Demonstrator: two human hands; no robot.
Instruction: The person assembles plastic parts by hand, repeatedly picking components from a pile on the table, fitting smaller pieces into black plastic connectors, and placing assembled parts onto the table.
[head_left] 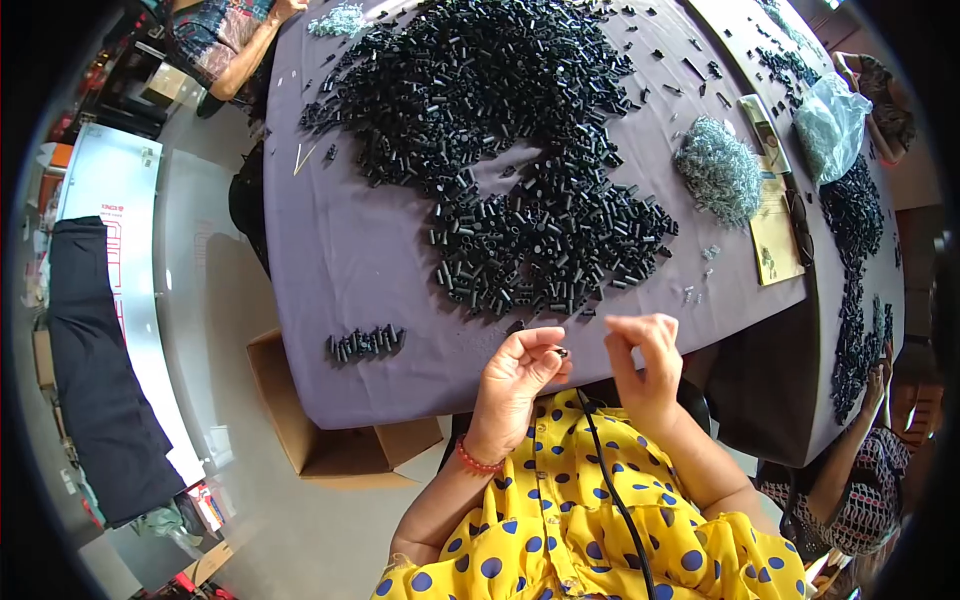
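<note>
My left hand (520, 385), a red beaded bracelet at its wrist, pinches a small black cylindrical piece (562, 352) between thumb and fingertips. Just to its right, my right hand (645, 365) is raised with thumb and index finger drawn together; anything between them is too small to make out. Both hands are over the near table edge, apart from each other. Beyond them spreads a large heap of short black cylindrical pieces (560, 240). To the heap's right lies a mound of small clear pieces (718, 172). A little cluster of black pieces (365, 343) sits near the left corner.
A grey-purple cloth covers the table (340, 250). An open cardboard box (275, 400) stands below its left corner. A yellow card (775, 235) and dark glasses (798, 222) lie at the right. Co-workers sit around; a clear plastic bag (832, 125) rests on the adjoining table.
</note>
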